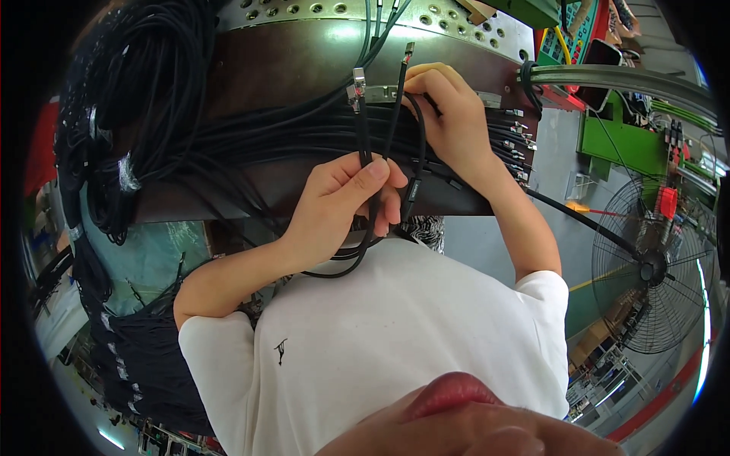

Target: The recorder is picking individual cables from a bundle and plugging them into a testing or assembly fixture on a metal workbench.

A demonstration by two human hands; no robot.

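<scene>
My left hand (342, 201) is closed around several black cables (366, 140), thumb on top, in front of my chest. Their bare metal connectors (358, 80) point away from me, above the hand. One thinner cable end (408, 55) stands out farther. Over the far part of the table, my right hand (452, 114) is curled, with thumb and fingers pinched at a bent black cable (422, 133). What lies right between those fingertips is partly hidden. This cable loops back toward my left hand and carries a small dark sleeve (412, 190). A metal strip (380, 94) lies behind both hands.
Many black cables (251, 137) run across the dark table (266, 61), their metal ends (517, 140) at its right edge. Coiled cables (160, 68) hang at the left. A perforated metal plate (327, 11) borders the far side. A black fan (650, 266) stands at the right.
</scene>
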